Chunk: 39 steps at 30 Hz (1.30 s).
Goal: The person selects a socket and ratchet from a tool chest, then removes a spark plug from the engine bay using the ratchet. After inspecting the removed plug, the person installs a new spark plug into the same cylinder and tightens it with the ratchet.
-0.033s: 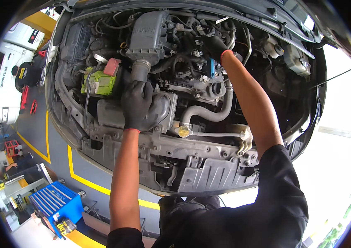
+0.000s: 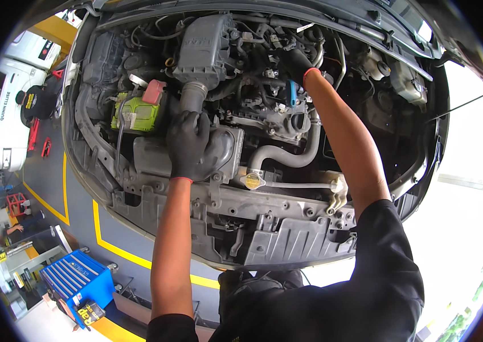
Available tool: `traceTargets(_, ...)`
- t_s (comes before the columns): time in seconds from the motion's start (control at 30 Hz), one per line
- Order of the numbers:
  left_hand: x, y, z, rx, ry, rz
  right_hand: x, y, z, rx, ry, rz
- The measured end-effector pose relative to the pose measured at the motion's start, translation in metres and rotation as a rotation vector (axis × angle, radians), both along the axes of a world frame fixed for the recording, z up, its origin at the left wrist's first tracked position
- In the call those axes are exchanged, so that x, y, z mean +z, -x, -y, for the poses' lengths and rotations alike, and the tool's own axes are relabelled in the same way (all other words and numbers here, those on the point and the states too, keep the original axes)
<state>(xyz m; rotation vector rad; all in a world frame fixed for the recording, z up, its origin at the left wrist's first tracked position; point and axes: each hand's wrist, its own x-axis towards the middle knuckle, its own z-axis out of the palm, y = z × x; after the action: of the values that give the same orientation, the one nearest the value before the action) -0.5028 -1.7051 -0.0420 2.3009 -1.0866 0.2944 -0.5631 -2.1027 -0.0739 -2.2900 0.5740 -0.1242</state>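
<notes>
My left hand [image 2: 187, 142], in a black glove, rests over the bend of the black air intake duct [image 2: 227, 147], its fingers curled round it just below the ribbed grey hose [image 2: 193, 98]. That hose runs up to the grey plastic air box [image 2: 200, 48]. Farther off to the right, my gloved right hand [image 2: 294, 61] reaches down among the hoses and wiring at the back of the engine [image 2: 278, 122]. Its fingers are hidden in dark parts, so what they touch cannot be made out. A blue-handled tool [image 2: 293, 93] stands close below that hand.
A lime-green battery [image 2: 138, 117] with a red terminal cover [image 2: 154, 92] sits left of the duct. In front are the yellow-topped radiator cap [image 2: 252, 180] and a curved grey hose [image 2: 281, 157]. A blue tool cabinet [image 2: 79, 279] and a white vehicle [image 2: 13, 114] stand left.
</notes>
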Motion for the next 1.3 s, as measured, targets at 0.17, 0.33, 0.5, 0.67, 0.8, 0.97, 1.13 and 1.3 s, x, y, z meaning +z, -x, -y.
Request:
traceTargets(0.17, -0.004, -0.006, 0.002, 0.020, 0.046, 0.071, 0.029, 0.013, -0.013, 0.143, 0.458, -0.026)
traceTargets(0.33, -0.002, -0.004, 0.011, -0.023, 0.036, 0.064, 0.015, 0.045, 0.000, 0.001, 0.379, 0.132)
traceTargets(0.5, -0.003, -0.010, -0.005, -0.018, 0.028, 0.050, 0.035, 0.080, -0.034, -0.411, 0.465, -0.196)
traceTargets(0.67, 0.018, -0.006, 0.022, -0.189, 0.154, 0.130, 0.023, 0.095, -0.053, -0.606, 0.563, -0.177)
traceTargets(0.8, 0.033, -0.013, 0.136, -0.560, 0.337, 0.140, 0.015, 0.103, -0.034, -0.448, 0.679, -0.109)
traceTargets(0.97, -0.020, -0.046, 0.281, -0.484, -0.003, 0.443, 0.024, 0.089, -0.031, -0.350, 0.659, -0.044)
traceTargets(1.13, -0.050, -0.041, 0.326, -0.407, -0.079, 0.280, 0.000, 0.100, -0.008, -0.341, 0.696, -0.016)
traceTargets(1.3, -0.041, -0.018, 0.316, -0.313, -0.144, 0.329, -0.012, 0.107, 0.003, -0.322, 0.740, 0.033)
